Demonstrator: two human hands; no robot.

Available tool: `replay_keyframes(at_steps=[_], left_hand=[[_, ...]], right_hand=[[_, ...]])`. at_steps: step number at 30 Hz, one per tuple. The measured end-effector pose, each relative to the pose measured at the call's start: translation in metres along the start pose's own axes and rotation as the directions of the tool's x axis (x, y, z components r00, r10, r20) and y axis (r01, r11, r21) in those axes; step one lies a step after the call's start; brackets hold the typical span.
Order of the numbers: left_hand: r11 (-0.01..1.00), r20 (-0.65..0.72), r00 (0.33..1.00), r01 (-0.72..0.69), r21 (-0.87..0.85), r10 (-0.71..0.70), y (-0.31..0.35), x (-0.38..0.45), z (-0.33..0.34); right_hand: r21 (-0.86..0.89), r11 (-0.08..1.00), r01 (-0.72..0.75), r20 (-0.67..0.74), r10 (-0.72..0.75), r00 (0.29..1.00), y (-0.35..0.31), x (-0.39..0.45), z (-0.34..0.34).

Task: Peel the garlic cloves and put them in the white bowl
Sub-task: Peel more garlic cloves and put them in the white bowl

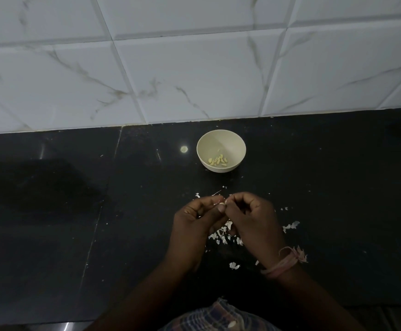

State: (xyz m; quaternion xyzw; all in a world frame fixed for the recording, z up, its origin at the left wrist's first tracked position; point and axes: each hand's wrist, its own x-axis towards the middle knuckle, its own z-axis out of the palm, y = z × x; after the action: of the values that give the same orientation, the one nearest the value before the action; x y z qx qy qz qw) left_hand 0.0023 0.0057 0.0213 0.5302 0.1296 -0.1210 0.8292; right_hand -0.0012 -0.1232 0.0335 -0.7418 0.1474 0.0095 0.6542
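Partway through I'd say: several peeled cloves point(218, 161) already sit in the white bowl point(221, 143) back near the tiled wall point(194, 63), while the left hand point(194, 223) and right hand point(254, 218) both pinch one garlic clove point(221, 207) over scattered skins point(223, 236), with plenty of open black table point(338, 187) in between.

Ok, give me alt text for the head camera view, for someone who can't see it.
Two hands, left hand and right hand, pinch a garlic clove above a black counter littered with white skins. Behind them, a white bowl holds peeled cloves.
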Motion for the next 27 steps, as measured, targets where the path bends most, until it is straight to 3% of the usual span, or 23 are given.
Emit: replay_keyframes(at_steps=[13, 17, 20, 24, 27], left_hand=[[0.923, 0.006, 0.979, 0.196, -0.331, -0.206, -0.001, 0.002, -0.002], [0.871, 0.000, 0.967, 0.229, -0.435, -0.254, -0.002, 0.002, -0.003], [0.851, 0.004, 0.962, 0.243, -0.466, -0.273, -0.002, 0.001, -0.002], [0.867, -0.003, 0.961, 0.247, -0.433, -0.276, -0.005, 0.003, -0.007], [0.902, -0.022, 0.966, 0.232, -0.363, -0.257, -0.006, 0.004, -0.009]], right_hand=[[0.053, 0.999, 0.006, -0.055, -0.003, 0.999, 0.001, -0.004, 0.001], [0.012, 0.996, 0.088, -0.123, -0.085, 0.989, 0.004, -0.004, -0.002], [-0.086, 0.984, 0.154, -0.135, -0.165, 0.977, 0.007, -0.004, -0.002], [-0.345, 0.917, 0.201, -0.119, -0.255, 0.960, 0.019, 0.004, -0.004], [-0.443, 0.877, 0.187, -0.015, -0.216, 0.976, 0.029, 0.007, -0.004]])
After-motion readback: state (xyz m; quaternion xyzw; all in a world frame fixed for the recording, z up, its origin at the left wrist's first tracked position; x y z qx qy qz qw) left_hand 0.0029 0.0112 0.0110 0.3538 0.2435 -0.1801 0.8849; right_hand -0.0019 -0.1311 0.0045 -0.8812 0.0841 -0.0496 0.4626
